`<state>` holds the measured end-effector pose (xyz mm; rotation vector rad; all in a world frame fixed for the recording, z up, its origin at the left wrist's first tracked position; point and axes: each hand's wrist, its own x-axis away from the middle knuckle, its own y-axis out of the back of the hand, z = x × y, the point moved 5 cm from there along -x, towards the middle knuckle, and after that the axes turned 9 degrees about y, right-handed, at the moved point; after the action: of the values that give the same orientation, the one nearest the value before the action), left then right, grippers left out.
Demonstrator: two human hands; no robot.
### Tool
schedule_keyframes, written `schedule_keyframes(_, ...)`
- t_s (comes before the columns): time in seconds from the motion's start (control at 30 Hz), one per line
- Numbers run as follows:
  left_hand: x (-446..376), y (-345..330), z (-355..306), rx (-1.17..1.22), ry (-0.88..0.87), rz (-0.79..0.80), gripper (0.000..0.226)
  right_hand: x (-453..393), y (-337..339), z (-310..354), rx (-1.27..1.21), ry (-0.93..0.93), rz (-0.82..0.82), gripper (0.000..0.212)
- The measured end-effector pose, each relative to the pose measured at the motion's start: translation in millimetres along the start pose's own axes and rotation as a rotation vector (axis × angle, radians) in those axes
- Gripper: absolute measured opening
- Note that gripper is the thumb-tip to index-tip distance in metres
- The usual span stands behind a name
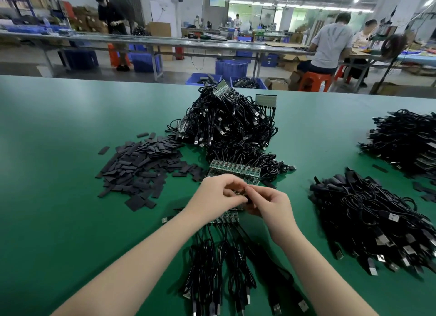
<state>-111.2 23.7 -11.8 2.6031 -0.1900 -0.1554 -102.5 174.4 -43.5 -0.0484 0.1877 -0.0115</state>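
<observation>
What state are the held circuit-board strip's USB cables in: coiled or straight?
Coiled: the USB cables lie in looped bundles below the circuit-board strip.

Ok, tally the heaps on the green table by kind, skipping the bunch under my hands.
Heaps of black USB cables: 3
Heap of flat black rectangular pieces: 1
Total: 4

Both hands, left hand [218, 195] and right hand [271, 206], pinch a green circuit-board strip [227, 217] trailing black USB cables [219, 261] over the green table [59, 131].
</observation>
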Motion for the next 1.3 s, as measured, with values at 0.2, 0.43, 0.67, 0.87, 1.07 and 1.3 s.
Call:
schedule_keyframes(0.2,8,-14,0,-0.291,-0.058,-0.051,0.034,0,12,-5,0.055,0.010,-0.142,0.010)
schedule_keyframes(0.43,12,-20,6,-0.146,0.043,-0.070,0.029,2,16,-6,0.092,0.056,-0.184,0.013)
schedule_keyframes(0.67,6,-16,11,0.009,0.039,-0.083,0.018,8,15,-21,-0.139,-0.052,-0.062,0.022)
schedule_keyframes(0.87,2,-16,18,0.053,0.027,-0.027,0.016,5,18,-20,-0.076,0.002,0.015,0.024)
schedule_keyframes(1.07,-3,-22,36,-0.686,0.047,-0.041,0.045,-3,24,-29,-0.014,0.017,-0.133,0.020)
schedule_keyframes(1.3,-11,-26,45,-0.710,0.129,-0.054,0.040,-1,23,-39,0.142,0.041,-0.118,0.006)
